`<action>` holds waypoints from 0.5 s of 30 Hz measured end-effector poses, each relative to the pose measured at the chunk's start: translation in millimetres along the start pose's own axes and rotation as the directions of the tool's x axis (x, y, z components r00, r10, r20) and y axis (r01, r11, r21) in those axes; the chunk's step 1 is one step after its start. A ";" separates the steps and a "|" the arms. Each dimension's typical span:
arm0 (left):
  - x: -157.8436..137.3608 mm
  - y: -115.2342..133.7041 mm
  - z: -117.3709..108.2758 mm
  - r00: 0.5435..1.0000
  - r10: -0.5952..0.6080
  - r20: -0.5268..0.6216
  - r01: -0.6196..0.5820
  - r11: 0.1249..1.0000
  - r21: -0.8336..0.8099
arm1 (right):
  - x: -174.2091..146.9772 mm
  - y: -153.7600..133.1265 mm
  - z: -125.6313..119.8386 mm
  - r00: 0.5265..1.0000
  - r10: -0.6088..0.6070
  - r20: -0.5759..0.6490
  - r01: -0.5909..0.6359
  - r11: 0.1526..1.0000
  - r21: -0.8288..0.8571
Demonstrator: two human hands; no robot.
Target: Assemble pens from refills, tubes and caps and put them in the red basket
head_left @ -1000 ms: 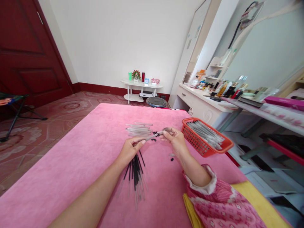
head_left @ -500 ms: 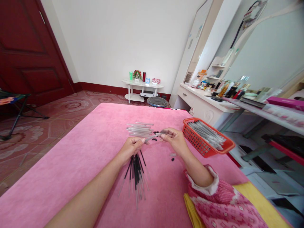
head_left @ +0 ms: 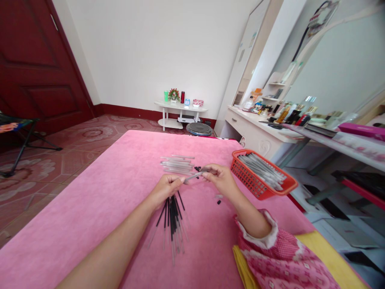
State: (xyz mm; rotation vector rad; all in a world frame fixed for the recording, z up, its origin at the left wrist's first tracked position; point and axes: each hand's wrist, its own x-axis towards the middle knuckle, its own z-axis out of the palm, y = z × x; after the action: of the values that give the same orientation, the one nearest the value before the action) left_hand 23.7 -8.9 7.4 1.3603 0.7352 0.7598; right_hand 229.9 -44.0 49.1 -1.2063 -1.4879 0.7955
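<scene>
Between my two hands stretches a thin translucent pen tube (head_left: 194, 176), roughly level above the pink cloth. The fingers of my left hand (head_left: 169, 188) pinch its left end, and my right hand (head_left: 221, 178) is closed on its right end. Just behind lies a row of clear pen tubes (head_left: 177, 163). Small black plugs (head_left: 197, 168) are scattered near my right fingers, partly hidden by them. Below my left hand, thin black-and-clear pen refills (head_left: 172, 220) fan out on the cloth. One loose black plug (head_left: 219, 202) lies under my right wrist.
An orange plastic basket (head_left: 249, 181) full of greyish tubes stands at the table's right side. Yellow cloth (head_left: 326, 251) lies under my right sleeve. The pink-covered table (head_left: 99, 216) fills the foreground. A cluttered dresser (head_left: 258, 126) stands beyond on the right.
My right hand has shifted slightly, and the held tube's right end is now closer into its fingers. My left hand stays almost in place.
</scene>
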 end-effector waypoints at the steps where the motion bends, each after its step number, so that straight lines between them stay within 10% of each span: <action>1: -0.6 0.4 0.4 1.000 0.000 0.001 0.000 1.000 0.027 | -0.6 -0.1 0.8 1.000 -0.019 0.006 0.019 0.999 -0.031; 8: 1.0 2.5 2.4 0.983 0.157 -0.094 -0.127 0.955 0.266 | -6.3 -0.7 4.7 0.995 -0.090 0.050 0.099 0.970 -0.223; 15: -0.4 -3.9 9.9 0.909 0.407 -0.089 -0.334 0.840 0.428 | -5.9 1.0 10.9 0.993 0.112 -0.033 -0.111 0.994 0.025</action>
State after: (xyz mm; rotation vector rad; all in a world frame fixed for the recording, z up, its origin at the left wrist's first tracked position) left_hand 31.8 -15.1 4.3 1.8671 0.8069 1.0903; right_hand 219.6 -48.2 43.5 -1.2884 -1.3899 0.8602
